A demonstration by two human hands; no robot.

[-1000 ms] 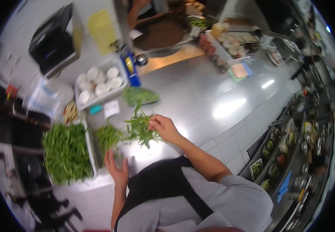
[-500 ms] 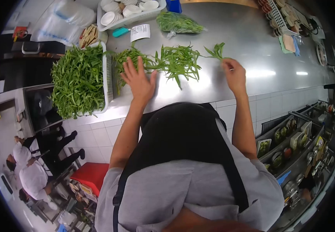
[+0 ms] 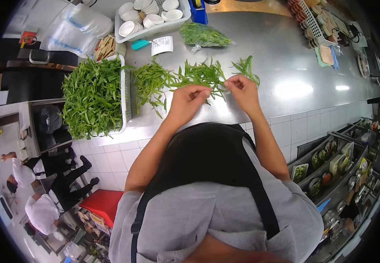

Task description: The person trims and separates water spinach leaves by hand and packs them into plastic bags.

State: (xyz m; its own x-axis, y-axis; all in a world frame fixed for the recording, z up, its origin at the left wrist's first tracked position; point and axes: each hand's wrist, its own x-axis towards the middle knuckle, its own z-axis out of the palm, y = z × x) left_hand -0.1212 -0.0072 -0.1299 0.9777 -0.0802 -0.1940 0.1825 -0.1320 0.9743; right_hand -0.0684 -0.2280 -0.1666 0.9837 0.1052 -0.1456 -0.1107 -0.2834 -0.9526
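Note:
Over the near edge of a middle pile of leafy greens [image 3: 201, 72], both hands are close together. My left hand [image 3: 184, 105] is closed in a thumb-and-finger pinch; whatever lies between its fingertips is too small to make out. Just to its right, my right hand [image 3: 245, 94] pinches a thin leafy green stem among the pile's near leaves. A looser heap of greens [image 3: 151, 81] spreads left of the hands. Beyond my right hand lies a small separate sprig [image 3: 245, 67].
A white basket [image 3: 124, 94] heaped with greens stands at the left. Farther back on the steel counter [image 3: 277, 39] are a bagged bunch of greens [image 3: 204, 35], a paper label [image 3: 162, 45], a teal-handled tool [image 3: 140, 44] and a tray [image 3: 155, 25] of small white dishes. Co-workers [image 3: 41, 210] stand lower left.
My left hand has moved right off the left heap and closed from spread fingers into a pinch. My right hand has come left from the sprig to the middle pile.

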